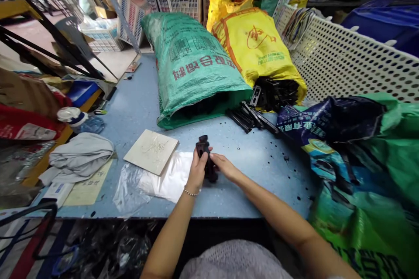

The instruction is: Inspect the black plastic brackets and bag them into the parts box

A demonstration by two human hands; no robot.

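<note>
A black plastic part (210,170), long and narrow, stands out between my two hands above the blue table. My left hand (198,165) is wrapped round it, thumb on its near face. The fingers of my right hand (224,166) press against its right side. Its exact kind is too small to make out. Just left of my hands, a square pale tile (151,151) with small bits on it lies partly on a white plastic bag (168,178). Several long black plastic pieces (250,115) lie at the mouth of a yellow sack (268,48).
A green woven sack (196,61) lies with its dark mouth facing me. Green and blue sacks (353,174) crowd the right side, below a white perforated basket (343,56). At left are a grey cloth (80,154) and a clear bottle (80,120). Black bits dot the blue tabletop (229,202).
</note>
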